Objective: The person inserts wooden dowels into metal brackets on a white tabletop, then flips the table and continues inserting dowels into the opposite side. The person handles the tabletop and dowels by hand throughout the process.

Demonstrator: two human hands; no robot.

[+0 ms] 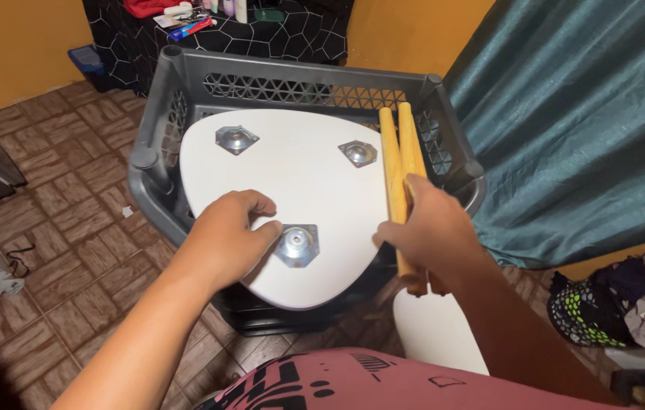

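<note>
Hands apart: left hand [233, 228] flat on white tabletop [300, 190] w/ metal plates, right hand [429, 231] clamped on wooden legs [402, 152].

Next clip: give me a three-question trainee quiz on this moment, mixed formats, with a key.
1. True or false: the white tabletop rests on a grey plastic crate.
2. How many metal mounting plates show on the tabletop?
3. The right hand grips: A) wooden legs B) a screwdriver C) nothing.

Key
1. True.
2. Three; the left hand lies beside the nearest one.
3. A.
</note>
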